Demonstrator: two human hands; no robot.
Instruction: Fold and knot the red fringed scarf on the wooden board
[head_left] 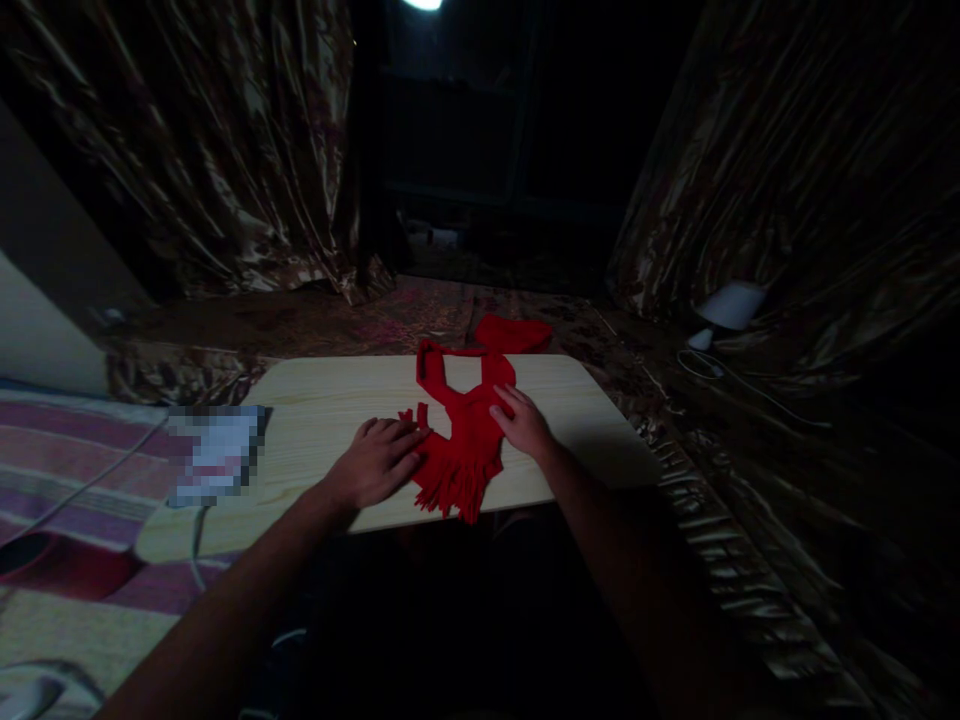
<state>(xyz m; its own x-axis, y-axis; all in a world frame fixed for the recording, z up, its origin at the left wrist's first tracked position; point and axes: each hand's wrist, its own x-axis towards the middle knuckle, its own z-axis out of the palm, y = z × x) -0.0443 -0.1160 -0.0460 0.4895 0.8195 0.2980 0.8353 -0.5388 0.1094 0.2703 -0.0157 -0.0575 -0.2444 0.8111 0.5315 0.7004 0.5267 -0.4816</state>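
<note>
Tabletop (592,410), head view: bare toward right edge, also across left half; near edge right at the fringe (459,487) tips.
Red scarf (474,425): mid-table, looped around bare wood; long axis roughly front to back, fringed end toward wearer.
Left hand (380,460): loosely flat, on scarf's left side; grip can't be told.
Right hand (523,422): opened out, resting on right side; grip can't be told.
Red cloth (514,332): at far edge; unclear whether joined.
Pixelated item (217,455): at left edge, blocking there.
Lamp (733,305): off-table, right, well apart.
</note>
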